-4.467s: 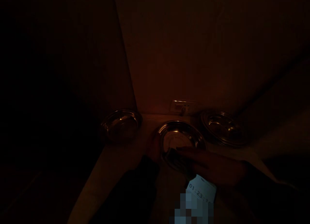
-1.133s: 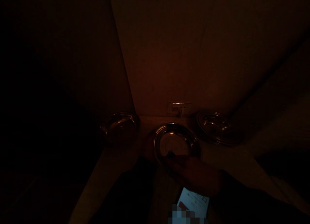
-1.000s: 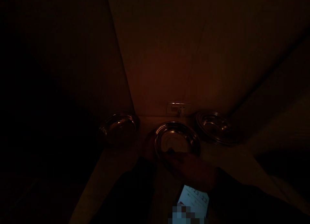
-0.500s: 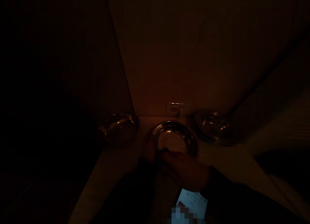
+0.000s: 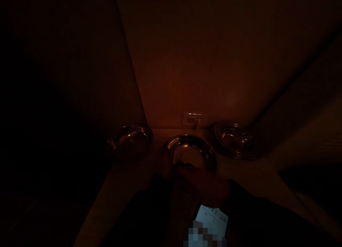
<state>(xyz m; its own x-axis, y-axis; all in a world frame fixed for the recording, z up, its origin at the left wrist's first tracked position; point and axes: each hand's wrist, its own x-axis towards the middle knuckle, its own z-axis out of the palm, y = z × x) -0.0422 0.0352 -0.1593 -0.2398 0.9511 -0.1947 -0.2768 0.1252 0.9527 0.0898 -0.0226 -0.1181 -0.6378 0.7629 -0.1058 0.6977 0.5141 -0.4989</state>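
The view is very dark. A round, shiny metal plate with a raised rim is in the middle of the wooden table, its near part covered by my hands. My left hand is at the plate's left edge and seems closed on the rim; its fingers are mostly lost in shadow. Over the near side of the plate lies my right hand, fingers bent inward over a small dark patch that I cannot identify. Both forearms are in dark sleeves.
At the left back stands a deeper metal dish. Stacked metal plates are at the right back. A wall socket with a plug sits behind. A lit phone lies near the table's front.
The picture is darker and slightly shifted. The phone's screen shows more of its clock digits. My hands stay at the same plate with hardly any visible movement.
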